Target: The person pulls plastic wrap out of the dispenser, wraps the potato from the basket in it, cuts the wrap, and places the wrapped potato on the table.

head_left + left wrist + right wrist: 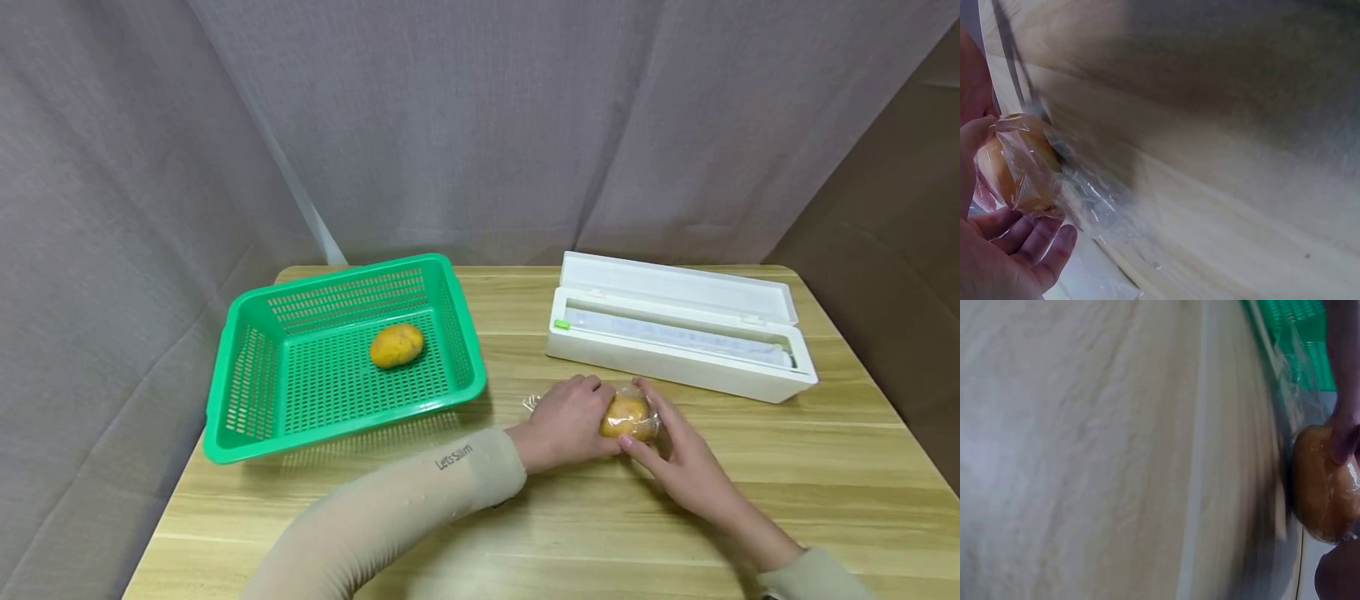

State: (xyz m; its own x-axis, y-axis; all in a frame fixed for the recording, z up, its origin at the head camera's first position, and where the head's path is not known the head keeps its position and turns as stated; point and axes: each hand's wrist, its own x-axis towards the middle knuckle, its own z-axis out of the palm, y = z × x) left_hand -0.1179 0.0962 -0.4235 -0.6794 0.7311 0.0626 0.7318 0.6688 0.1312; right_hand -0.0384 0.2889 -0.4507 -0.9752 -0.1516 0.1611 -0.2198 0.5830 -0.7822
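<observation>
A yellow potato point(627, 416) in clear plastic film is held just above or on the table, right of centre. My left hand point(567, 421) grips its left side, thumb and fingers bent around it. At its right end, the thumb and forefinger of my right hand point(692, 467) hold the wrapped potato from the near and far sides. In the left wrist view, a loose tail of crinkled film point(1094, 200) trails off the potato. A second potato point(397, 346), with no film visible on it, lies in the green plastic basket point(345, 425).
Behind the hands stands a long white film dispenser box point(675, 371), its lid point(678, 287) raised, with a roll of film point(667, 331) inside and a green slider point(561, 324) at its left end. The wooden table point(840, 500) backs onto a grey curtain point(480, 133).
</observation>
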